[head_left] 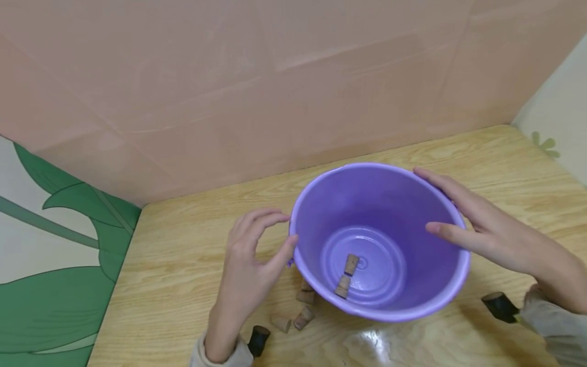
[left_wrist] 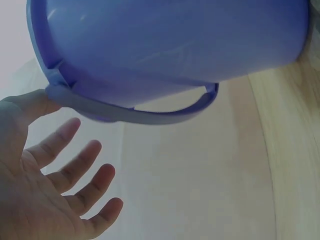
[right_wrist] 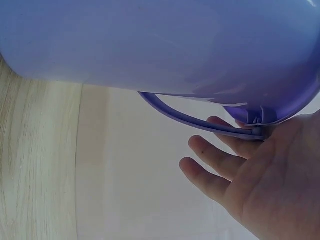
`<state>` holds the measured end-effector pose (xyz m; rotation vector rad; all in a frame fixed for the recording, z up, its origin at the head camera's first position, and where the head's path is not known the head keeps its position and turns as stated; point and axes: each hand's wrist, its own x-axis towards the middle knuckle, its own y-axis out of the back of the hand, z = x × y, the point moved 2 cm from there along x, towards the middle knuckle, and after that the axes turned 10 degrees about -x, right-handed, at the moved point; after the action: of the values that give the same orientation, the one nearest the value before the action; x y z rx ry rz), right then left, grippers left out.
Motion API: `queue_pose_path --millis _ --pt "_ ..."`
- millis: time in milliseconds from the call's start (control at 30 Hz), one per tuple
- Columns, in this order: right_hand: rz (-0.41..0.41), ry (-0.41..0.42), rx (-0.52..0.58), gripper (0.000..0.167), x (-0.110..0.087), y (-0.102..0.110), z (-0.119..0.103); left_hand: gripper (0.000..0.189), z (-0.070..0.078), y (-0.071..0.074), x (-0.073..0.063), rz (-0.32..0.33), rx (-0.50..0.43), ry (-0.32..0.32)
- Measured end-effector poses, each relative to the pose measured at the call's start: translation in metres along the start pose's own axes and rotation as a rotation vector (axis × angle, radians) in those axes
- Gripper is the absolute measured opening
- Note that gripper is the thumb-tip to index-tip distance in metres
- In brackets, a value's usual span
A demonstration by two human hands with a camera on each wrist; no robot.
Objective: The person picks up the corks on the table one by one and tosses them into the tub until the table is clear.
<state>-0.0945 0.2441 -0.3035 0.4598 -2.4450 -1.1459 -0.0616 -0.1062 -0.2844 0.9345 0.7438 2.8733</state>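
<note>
A purple bucket with its open mouth turned up toward the head camera sits over the worktop, right of centre in the head view; whether its base bears fully on the wood cannot be told. On the bucket's floor lie two corks, end to end and close to the near wall. The left hand is at the bucket's left side, well opened: its thumb touches the rim, while its four fingers spread apart, lightly bent, and in the left wrist view stand clear of the bucket's wall. Just by that thumb is the joint of the handle, which hangs down along the outside of the bucket. The right hand holds the rim on the other side, its thumb laid over into the mouth and its index finger along the outside; in the right wrist view the other fingers reach out loosely past the handle, and how firm the hold is cannot be told. On the worktop, between the left wrist and the bucket, are some loose corks, two lying near each other and at least one more partly hidden by the bucket. Both wrists wear greyish sleeves, each with a dark piece at the cuff. Behind stands a pinkish wall, with large green leaves pictured on the left.
</note>
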Motion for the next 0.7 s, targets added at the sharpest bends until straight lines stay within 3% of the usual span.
queue_pose_path --millis 367,700 --pt "-0.002 0.007 0.001 0.084 0.000 0.001 -0.001 0.031 -0.012 0.007 -0.010 0.015 0.038 0.013" --pt "-0.009 -0.009 0.014 0.083 0.000 0.000 0.001 0.032 -0.022 0.010 -0.024 -0.021 0.089 0.090"
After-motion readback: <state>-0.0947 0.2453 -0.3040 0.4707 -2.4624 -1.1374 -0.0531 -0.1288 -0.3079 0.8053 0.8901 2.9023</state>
